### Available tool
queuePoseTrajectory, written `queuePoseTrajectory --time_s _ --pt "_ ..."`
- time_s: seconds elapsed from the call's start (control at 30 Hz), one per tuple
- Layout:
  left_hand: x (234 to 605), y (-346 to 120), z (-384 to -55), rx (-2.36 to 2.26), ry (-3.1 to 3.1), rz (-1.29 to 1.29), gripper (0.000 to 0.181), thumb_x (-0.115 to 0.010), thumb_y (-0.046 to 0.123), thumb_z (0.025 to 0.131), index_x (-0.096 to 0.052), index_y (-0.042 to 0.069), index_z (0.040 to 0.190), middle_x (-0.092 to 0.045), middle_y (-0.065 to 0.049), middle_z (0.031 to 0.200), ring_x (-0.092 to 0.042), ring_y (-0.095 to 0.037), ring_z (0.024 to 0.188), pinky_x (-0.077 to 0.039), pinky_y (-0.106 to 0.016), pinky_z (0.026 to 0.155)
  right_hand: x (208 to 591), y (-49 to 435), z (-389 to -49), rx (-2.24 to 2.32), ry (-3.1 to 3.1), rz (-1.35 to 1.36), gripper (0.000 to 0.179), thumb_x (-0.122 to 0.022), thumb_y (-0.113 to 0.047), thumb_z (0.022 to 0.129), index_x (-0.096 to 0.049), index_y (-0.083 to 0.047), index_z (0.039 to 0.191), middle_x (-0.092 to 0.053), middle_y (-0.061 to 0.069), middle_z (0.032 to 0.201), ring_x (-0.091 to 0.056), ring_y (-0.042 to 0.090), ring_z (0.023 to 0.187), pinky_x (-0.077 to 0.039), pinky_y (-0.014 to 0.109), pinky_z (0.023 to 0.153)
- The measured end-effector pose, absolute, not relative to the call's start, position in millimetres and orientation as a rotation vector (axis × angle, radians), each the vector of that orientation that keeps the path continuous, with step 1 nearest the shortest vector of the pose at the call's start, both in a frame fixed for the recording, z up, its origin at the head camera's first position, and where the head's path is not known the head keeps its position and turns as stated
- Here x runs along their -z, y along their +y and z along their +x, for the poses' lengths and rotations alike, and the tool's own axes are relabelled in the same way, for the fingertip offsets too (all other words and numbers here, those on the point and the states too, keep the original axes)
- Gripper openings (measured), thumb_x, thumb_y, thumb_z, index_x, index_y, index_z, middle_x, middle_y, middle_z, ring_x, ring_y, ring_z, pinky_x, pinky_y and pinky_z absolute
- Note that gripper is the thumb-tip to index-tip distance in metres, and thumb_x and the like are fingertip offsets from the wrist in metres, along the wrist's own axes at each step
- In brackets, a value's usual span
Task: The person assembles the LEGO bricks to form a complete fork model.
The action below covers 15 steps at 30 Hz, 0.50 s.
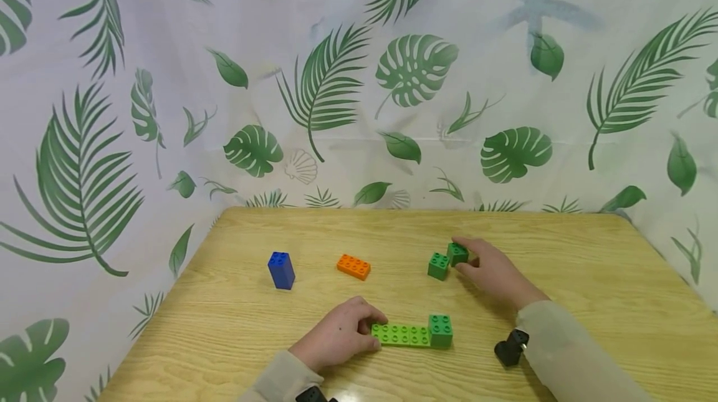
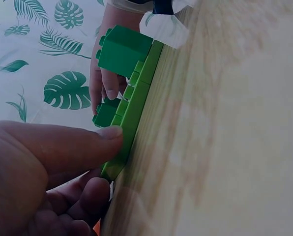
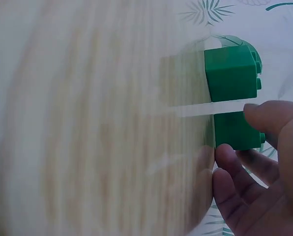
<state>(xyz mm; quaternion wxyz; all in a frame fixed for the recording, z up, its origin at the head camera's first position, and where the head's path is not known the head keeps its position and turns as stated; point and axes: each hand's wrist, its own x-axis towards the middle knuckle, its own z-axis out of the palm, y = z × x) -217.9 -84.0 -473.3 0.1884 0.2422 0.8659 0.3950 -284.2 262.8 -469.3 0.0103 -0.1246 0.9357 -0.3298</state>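
My left hand (image 1: 343,332) pinches the left end of a flat lime-green building-brick strip (image 1: 400,335) between thumb and fingers. In the left wrist view, the thumb lies along the studded side of the strip (image 2: 131,105). A green brick (image 1: 440,331) is fixed on the strip's right end. Farther back, my right hand (image 1: 496,268) holds a second green brick (image 1: 457,253), with thumb and fingertips on its sides. In the right wrist view that brick (image 3: 236,130) stands on the table. Beside it, a narrow gap away, is a third green brick (image 1: 438,266).
An orange brick (image 1: 354,267) lies flat near the middle of the wooden table (image 1: 224,327). To its left stands a tall blue brick stack (image 1: 282,270). A leaf-patterned cloth (image 1: 348,78) hangs behind the table and along its left side.
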Motion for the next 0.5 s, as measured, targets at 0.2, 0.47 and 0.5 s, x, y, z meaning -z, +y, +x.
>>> queuePoseTrajectory --time_s 0.2,0.47,0.5 --pt "474 -83 -218 -1.108 2.442 0.684 0.03 -0.079 0.02 0.09 -0.072 0.025 0.119 -0.057 0.011 0.098 -0.054 -0.008 0.084 -0.047 -0.027 0.075 474 267 -284 1.048 2.917 -0.36 0.048 -0.062 -0.019 0.101 -0.05 -0.011 0.147 -0.053 0.019 0.139 -0.061 0.034 0.112 -0.05 0.054 0.09" --pt "475 -84 -218 -1.116 2.444 0.694 0.029 -0.079 0.02 0.09 -0.072 0.025 0.118 -0.056 0.011 0.098 -0.054 -0.009 0.084 -0.047 -0.027 0.075 471 269 -273 1.038 2.937 -0.351 0.042 -0.066 -0.023 0.099 -0.057 -0.01 0.139 -0.063 0.012 0.12 -0.064 0.026 0.101 -0.052 0.049 0.083" --pt "475 -84 -218 -1.115 2.445 0.696 0.029 -0.079 0.02 0.09 -0.072 0.025 0.118 -0.056 0.011 0.097 -0.054 -0.009 0.083 -0.046 -0.027 0.075 470 269 -271 1.047 2.934 -0.347 0.043 -0.066 -0.023 0.099 -0.057 -0.01 0.139 -0.063 0.011 0.119 -0.064 0.026 0.1 -0.052 0.049 0.083"
